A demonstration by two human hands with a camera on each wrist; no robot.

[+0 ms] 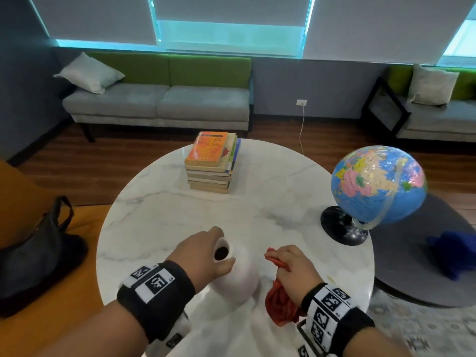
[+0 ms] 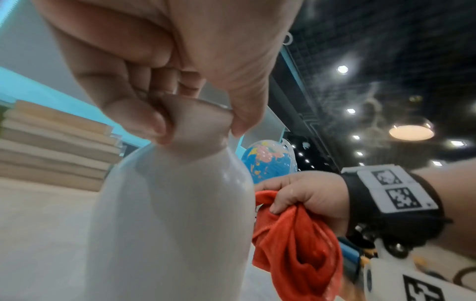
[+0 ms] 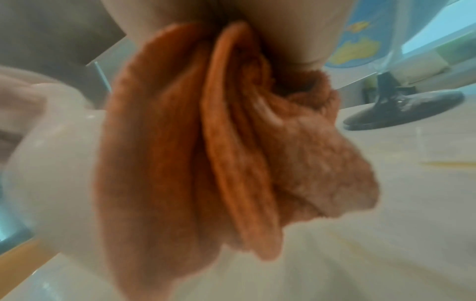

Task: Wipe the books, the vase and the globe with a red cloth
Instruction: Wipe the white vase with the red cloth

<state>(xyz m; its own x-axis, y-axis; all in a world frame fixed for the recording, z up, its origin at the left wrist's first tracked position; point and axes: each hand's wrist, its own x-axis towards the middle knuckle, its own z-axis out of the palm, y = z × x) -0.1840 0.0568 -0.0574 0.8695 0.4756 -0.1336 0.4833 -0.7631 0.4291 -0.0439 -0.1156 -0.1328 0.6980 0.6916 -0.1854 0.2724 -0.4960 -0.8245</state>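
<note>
A round white marble desk (image 1: pixel 159 215) stood in a lounge with grey-and-green sofas (image 1: pixel 159 99) along the windowed wall. At the desk's 6 o'clock edge stood the white vase (image 1: pixel 239 279), upright. The left hand (image 1: pixel 201 253) held it by the neck, the grip closed round the rim with thumb and fingers pinching just under the lip. Just beside it at 3 o'clock, the right hand (image 1: pixel 291 269) clutched the bunched red cloth (image 1: pixel 278 302), which hung down from the fist next to the vase's side; whether it touched could not be told. The stack of books (image 1: pixel 211 166) lay at the desk's 12 o'clock, and the globe (image 1: pixel 376 184) stood at 3 o'clock on its black base. A dark bag (image 1: pixel 38 243) lay off at 9 o'clock.
</note>
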